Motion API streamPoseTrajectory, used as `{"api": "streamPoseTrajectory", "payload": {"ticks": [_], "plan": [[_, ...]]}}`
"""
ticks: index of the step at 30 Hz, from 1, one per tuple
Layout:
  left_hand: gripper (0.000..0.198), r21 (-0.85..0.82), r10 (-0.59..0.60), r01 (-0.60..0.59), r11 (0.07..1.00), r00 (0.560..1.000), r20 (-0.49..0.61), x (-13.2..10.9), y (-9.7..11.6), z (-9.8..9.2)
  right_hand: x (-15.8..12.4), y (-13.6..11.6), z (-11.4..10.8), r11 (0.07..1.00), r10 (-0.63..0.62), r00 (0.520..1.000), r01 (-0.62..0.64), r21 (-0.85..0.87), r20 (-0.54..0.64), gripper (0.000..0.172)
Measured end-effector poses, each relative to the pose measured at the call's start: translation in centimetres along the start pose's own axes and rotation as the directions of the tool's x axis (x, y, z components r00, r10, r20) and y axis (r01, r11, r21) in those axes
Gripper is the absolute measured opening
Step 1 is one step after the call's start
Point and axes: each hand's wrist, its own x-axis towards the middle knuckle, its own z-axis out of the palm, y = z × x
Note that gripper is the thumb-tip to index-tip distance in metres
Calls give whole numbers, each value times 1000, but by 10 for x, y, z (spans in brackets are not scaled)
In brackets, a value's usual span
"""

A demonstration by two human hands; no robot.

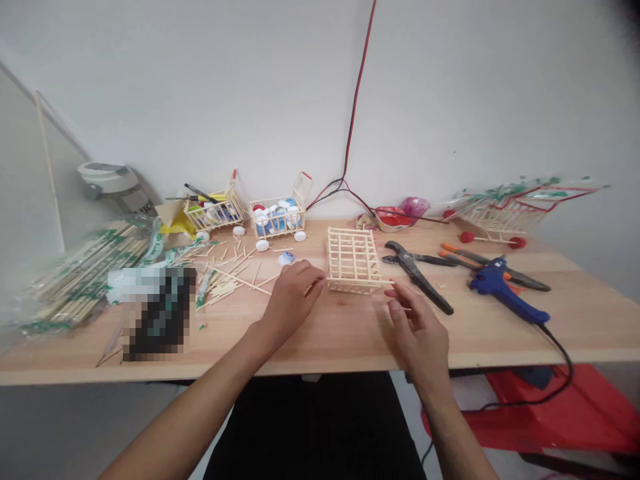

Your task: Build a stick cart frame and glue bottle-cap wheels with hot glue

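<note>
A small basket-like frame of thin wooden sticks (pixel 354 257) rests on the table in front of me. One long stick (pixel 367 281) crosses its near edge and sticks out to the right. My left hand (pixel 295 290) is closed, its fingertips pinched at the near left corner of the frame, by that stick's left end. At the other end is my right hand (pixel 420 330), fingers loosely curled and thumb apart from them. Its index fingertip is at or very near the stick's protruding tip; whether they touch is unclear.
Loose cut sticks (pixel 227 283) and bagged sticks (pixel 90 273) lie left. Behind stand a stick cart of bottle caps (pixel 280 219), another cart (pixel 220 212) and a red-trimmed cart (pixel 505 217). Right are black-handled cutters (pixel 417 277), orange-handled pliers (pixel 525 279) and a blue glue gun (pixel 505 290).
</note>
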Motion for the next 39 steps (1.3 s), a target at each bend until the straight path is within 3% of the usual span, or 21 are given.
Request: {"api": "streamPoseTrajectory", "payload": {"ticks": [17,39], "plan": [[9,-25,57,-58,998,997,-43,0,-2,0,-1,0,-1,1000,-5,1000,5,8,9,42],[9,-11,49,-49,999,998,-33,-2,-2,1,-1,-3,-1,1000,-5,1000,5,26,3,41]]}}
